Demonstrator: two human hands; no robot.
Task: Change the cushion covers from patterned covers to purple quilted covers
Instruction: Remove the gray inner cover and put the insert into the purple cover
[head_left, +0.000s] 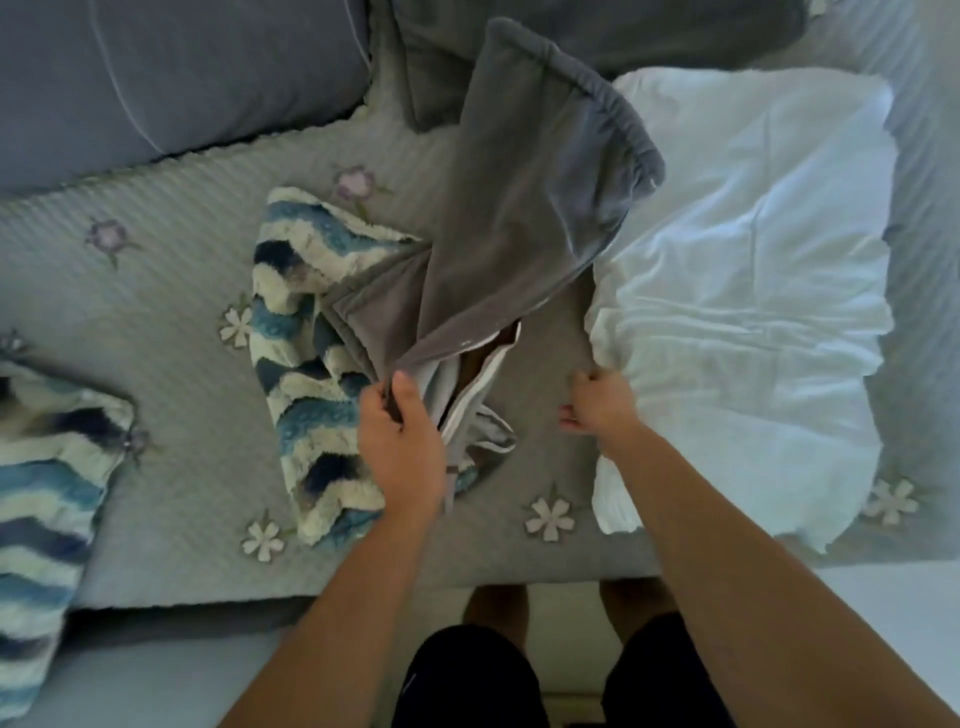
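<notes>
A grey-purple cover (519, 182) stands lifted over the middle of the sofa seat, its open edge pinched in my left hand (400, 447). Under it lies an empty blue-and-cream wavy patterned cover (306, 364), crumpled on the seat. A bare white cushion insert (748, 291) lies to the right, and my right hand (597, 405) grips its near left corner. A second cushion in a patterned cover (47, 493) sits at the left edge, partly out of view.
The seat is spread with a grey quilted throw (156, 322) with flower patches. Blue-grey sofa back cushions (171, 73) run along the top. The seat's front edge is just above my legs (571, 670).
</notes>
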